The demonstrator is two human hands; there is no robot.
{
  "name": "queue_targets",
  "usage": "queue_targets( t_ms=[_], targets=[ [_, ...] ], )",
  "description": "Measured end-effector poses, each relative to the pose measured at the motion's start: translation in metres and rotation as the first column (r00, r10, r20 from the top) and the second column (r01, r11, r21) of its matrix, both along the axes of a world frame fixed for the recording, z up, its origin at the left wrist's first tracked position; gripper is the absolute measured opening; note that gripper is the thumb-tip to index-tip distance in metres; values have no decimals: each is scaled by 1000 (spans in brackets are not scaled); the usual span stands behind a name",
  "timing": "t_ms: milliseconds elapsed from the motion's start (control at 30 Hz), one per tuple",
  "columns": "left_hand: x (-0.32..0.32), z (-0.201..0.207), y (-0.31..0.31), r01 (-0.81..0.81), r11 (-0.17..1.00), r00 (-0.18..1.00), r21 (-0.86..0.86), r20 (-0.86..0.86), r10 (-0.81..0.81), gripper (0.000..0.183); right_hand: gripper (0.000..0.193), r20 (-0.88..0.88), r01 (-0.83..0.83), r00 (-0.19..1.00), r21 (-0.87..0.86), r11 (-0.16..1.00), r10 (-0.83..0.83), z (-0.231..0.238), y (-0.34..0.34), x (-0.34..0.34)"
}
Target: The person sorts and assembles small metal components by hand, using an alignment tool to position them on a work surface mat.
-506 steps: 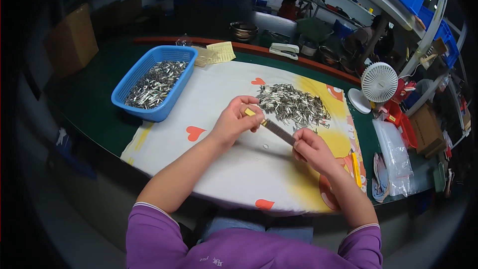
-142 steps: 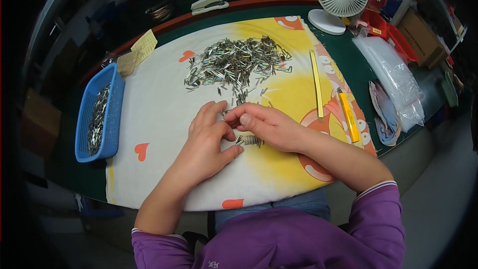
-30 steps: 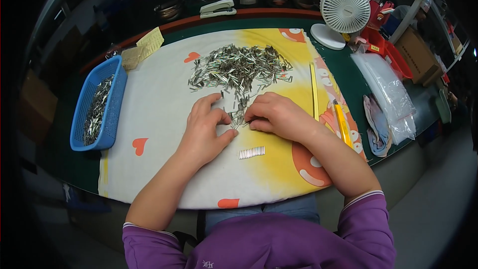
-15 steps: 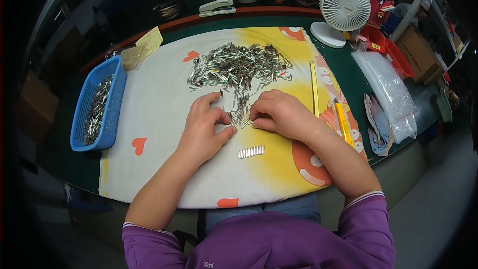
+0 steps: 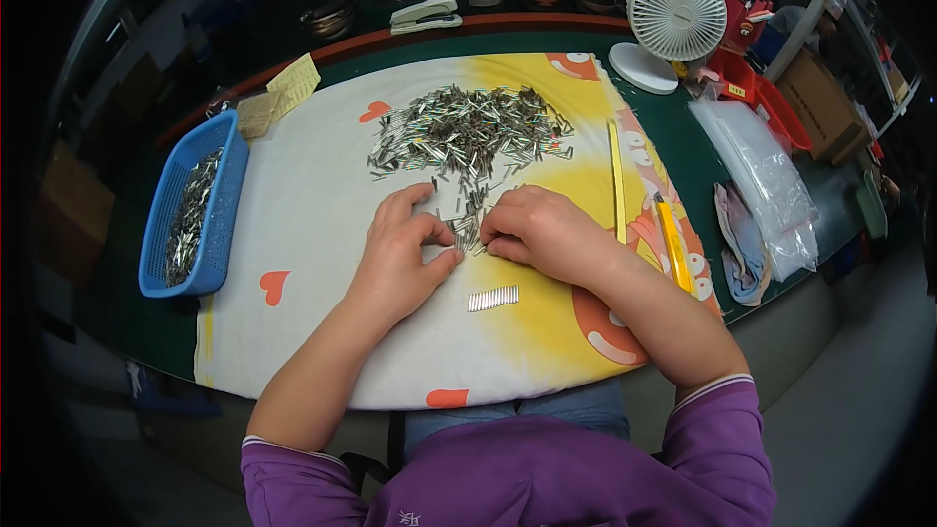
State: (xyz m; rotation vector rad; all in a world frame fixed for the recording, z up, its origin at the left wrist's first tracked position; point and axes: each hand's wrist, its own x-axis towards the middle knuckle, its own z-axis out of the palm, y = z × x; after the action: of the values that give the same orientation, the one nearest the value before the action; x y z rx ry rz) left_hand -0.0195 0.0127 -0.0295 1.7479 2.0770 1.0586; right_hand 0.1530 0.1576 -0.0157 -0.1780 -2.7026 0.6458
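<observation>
A large heap of small metal pins [image 5: 473,132] lies on a white and yellow printed cloth [image 5: 312,234], with a thin trail of them running down toward my hands. At the end of this trail, my left hand [image 5: 402,246] has thumb and forefinger closed round a few pins, its other fingers curled loosely. Just to its right, my right hand [image 5: 542,229] pinches at the pins with its fingertips, which are partly hidden. Below both hands, a neat row of pins [image 5: 493,299] lies side by side on the cloth.
A blue basket [image 5: 226,205] of similar pins stands at the left. On the right lie a yellow cutter knife [image 5: 673,246], a yellow strip [image 5: 617,181], plastic bags [image 5: 756,176] and a crumpled cloth [image 5: 742,249]. A white fan [image 5: 673,20] and a stapler [image 5: 426,14] are at the back.
My right hand has shifted slightly left and down, its fingertips drawing closer together near the left hand. The left hand has hardly moved, and the row of pins is unchanged.
</observation>
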Motion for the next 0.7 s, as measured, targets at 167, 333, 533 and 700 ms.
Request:
queue_targets(
  t_ms=[167, 333, 533, 700],
  targets=[
    [0, 1, 0, 7, 1000, 1000, -10, 18, -7, 19, 16, -15, -57, 998, -14, 998, 57, -3, -3, -1],
    [1, 3, -1, 5, 999, 1000, -41, 20, -4, 25, 18, -56, -26, 998, -8, 1000, 26, -5, -8, -5],
    [1, 4, -1, 9, 999, 1000, -52, 23, -7, 25, 16, -48, -31, 998, 19, 999, 32, -2, -7, -5],
    [1, 4, -2, 6, 998, 1000, -57, 24, -5, 25, 14, -17, -38, 999, 4, 999, 38, 0, -7, -4]
  ],
)
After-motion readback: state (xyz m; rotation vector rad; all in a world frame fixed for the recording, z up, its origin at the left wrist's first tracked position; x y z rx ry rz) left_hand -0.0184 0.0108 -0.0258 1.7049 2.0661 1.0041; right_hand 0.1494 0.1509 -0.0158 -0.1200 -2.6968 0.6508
